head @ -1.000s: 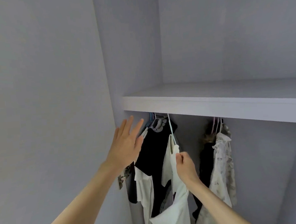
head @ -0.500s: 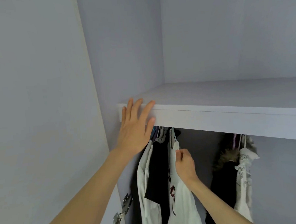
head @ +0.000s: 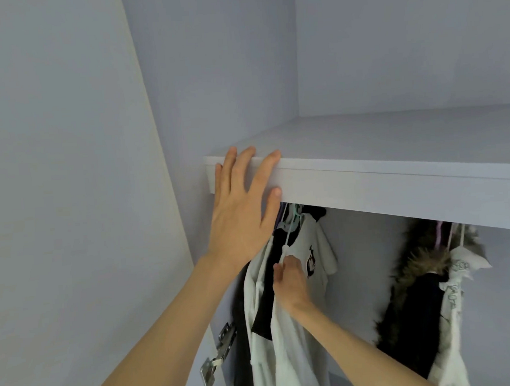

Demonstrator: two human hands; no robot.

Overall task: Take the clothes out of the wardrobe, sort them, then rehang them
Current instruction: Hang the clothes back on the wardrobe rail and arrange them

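Nothing looks sorted yet, as far as I can judge: the clothes hang under the shelf (head: pixel 395 166) in two bunches, so I take this for the very start of the job, with the taking out, the sorting and the rehanging all left to do. The near bunch, at the wardrobe's left end, holds a white T-shirt (head: pixel 314 255) with a small dark print, a black garment (head: pixel 267 308) and more pale cloth, all crowded on hangers whose hooks go up out of sight behind the shelf's front edge. Well apart to the right hangs a dark fur-trimmed coat (head: pixel 415 296) with a white patterned piece (head: pixel 454 297) just beside it. My left hand (head: pixel 243 214) is flat with the fingers straight and spread, the fingertips laid against the shelf's front edge at its left corner; it holds nothing. My right hand (head: pixel 289 280) is lower, raised into the near bunch, the fingers curled and pinching a thin pale hanger (head: pixel 285 235) at the top of a white garment, the forearm rising from the lower right. A metal door hinge (head: pixel 220 356) shows at the lower left of the opening.
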